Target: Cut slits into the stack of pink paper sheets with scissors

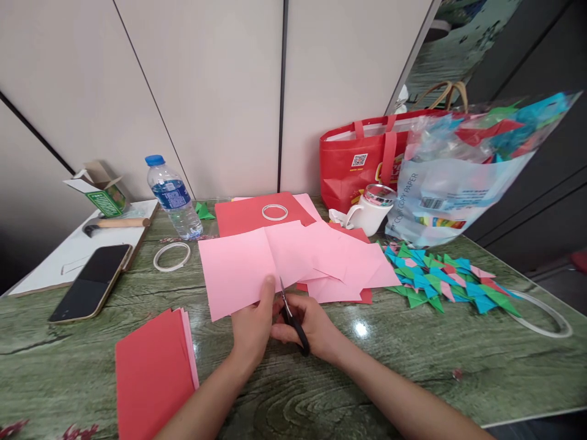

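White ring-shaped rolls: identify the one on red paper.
The middle white roll, beyond the held pink paper; the other two lie on the green table.

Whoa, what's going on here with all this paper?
A person's left hand grips a creased pink sheet. The right hand holds black-handled scissors, their blades up against the sheet near its crease. More pink sheets lie beside it, and a pile of colourful folded paper pieces sits to the right.

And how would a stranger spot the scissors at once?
On the green table, find the pink sheet in the left hand. At its lower edge, the right hand holds the scissors; their black handle and metal blades set them apart from that plain pink.
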Action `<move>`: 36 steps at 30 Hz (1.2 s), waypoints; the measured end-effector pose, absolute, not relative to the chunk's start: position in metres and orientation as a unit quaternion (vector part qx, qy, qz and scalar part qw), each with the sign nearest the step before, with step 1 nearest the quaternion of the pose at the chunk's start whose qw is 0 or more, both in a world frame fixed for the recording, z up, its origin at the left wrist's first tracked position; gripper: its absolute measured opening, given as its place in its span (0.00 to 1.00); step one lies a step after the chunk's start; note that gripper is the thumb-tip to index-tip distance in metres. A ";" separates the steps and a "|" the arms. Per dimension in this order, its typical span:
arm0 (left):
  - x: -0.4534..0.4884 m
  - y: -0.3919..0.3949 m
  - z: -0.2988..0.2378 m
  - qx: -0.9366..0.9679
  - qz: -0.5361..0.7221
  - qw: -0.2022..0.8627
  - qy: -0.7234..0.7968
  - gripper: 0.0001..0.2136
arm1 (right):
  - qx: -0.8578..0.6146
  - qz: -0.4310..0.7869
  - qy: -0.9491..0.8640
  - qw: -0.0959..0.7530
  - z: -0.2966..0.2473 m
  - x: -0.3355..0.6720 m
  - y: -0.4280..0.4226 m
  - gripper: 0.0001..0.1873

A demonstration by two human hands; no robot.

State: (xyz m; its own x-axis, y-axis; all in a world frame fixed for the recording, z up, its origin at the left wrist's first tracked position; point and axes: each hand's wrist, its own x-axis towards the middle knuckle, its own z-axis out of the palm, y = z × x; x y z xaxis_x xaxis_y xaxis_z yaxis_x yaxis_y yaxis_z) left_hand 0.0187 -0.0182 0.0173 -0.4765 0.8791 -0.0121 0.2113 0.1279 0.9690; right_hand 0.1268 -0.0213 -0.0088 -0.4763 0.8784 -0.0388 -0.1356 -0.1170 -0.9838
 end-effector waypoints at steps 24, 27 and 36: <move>0.017 -0.017 0.013 0.397 0.517 0.327 0.685 0.17 | -0.374 0.682 -0.517 0.357 -0.007 0.125 -0.023 0.20; 0.017 -0.016 0.008 0.385 0.558 0.353 0.645 0.20 | -0.374 0.679 -0.519 0.360 -0.010 0.125 -0.023 0.19; 0.019 -0.016 0.007 0.302 0.566 0.371 0.672 0.24 | -0.378 0.665 -0.534 0.360 -0.013 0.126 -0.022 0.22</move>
State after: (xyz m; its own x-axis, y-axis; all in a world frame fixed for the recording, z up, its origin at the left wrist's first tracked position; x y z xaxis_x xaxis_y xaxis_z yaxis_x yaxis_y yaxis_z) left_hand 0.0189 -0.0161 0.0072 -0.5432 0.8249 -0.1563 -0.0140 0.1772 0.9841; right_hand 0.1257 -0.0216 -0.0135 -0.4548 0.8827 -0.1186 -0.0744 -0.1703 -0.9826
